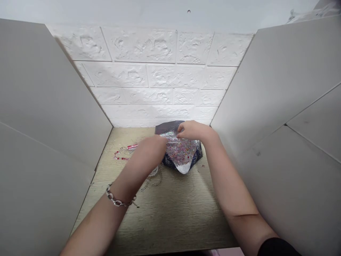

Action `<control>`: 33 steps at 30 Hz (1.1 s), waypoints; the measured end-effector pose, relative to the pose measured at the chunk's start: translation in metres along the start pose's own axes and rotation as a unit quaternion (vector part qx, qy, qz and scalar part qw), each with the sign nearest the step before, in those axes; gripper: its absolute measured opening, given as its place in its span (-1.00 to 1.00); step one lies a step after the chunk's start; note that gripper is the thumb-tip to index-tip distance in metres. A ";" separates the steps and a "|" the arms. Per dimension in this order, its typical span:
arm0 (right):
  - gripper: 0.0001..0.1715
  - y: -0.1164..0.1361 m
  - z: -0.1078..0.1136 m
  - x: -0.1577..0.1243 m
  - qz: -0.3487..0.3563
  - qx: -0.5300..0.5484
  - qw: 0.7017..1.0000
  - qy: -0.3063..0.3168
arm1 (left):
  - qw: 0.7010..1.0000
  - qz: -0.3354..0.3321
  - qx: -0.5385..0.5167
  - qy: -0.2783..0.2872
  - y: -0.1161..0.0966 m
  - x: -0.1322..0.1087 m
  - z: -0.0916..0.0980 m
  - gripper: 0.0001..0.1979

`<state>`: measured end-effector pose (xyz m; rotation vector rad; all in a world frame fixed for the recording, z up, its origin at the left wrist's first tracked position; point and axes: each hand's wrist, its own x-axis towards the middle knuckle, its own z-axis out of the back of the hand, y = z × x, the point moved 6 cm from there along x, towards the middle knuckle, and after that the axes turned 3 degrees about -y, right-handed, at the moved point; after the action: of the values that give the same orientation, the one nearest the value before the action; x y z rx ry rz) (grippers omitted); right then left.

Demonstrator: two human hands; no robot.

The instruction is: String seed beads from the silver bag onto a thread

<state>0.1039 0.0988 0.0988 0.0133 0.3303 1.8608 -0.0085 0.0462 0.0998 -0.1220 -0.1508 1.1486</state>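
A clear plastic bag of small pink and mixed-colour beads (182, 152) lies on a dark blue patterned box or cloth (170, 128) at the back of the wooden table (170, 209). My left hand (151, 149) is closed on the bag's top edge at its left end. My right hand (192, 130) pinches the same top edge further right. A chain bracelet is on my left wrist.
A red beaded string (120, 155) and a small red item (132, 146) lie at the left of the table. Pale beaded strands (153, 177) rest under my left forearm. Grey panels wall in both sides, a white brick-pattern wall closes the back.
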 end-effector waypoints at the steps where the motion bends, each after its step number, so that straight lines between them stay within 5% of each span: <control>1: -0.63 0.000 0.000 0.000 0.001 -0.002 1.000 -0.002 | 0.998 -0.055 0.024 0.013 -0.012 0.002 -0.011 -0.74; 6: -0.63 0.000 0.001 -0.002 -0.007 -0.004 1.000 -0.006 | 0.976 -0.209 0.054 0.034 -0.049 0.006 -0.059 -0.76; 12: -0.62 0.000 0.001 0.000 -0.006 -0.004 1.000 -0.009 | 0.978 -0.197 0.057 0.026 -0.055 0.006 -0.079 -0.78; 21: -0.64 -0.010 0.006 0.000 -0.013 0.025 1.000 -0.013 | 0.979 -0.201 0.030 0.022 -0.052 0.015 -0.064 -0.75; 26: -0.73 -0.019 0.010 0.002 -0.013 0.053 0.998 -0.032 | 0.978 -0.113 -0.164 -0.060 -0.022 0.027 -0.029 -0.77; 29: -0.74 -0.014 0.014 0.001 0.038 0.099 0.993 -0.045 | 0.935 -0.056 -0.343 -0.071 -0.005 0.030 -0.013 -0.81; 33: -0.58 0.000 0.025 -0.004 0.126 0.264 0.952 -0.087 | 0.814 -0.001 -0.576 -0.075 0.007 0.029 0.000 -0.82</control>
<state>0.1090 0.1008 0.1232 0.6058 0.7201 1.9524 -0.0027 0.0758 0.1004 -1.1104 -0.9858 0.9215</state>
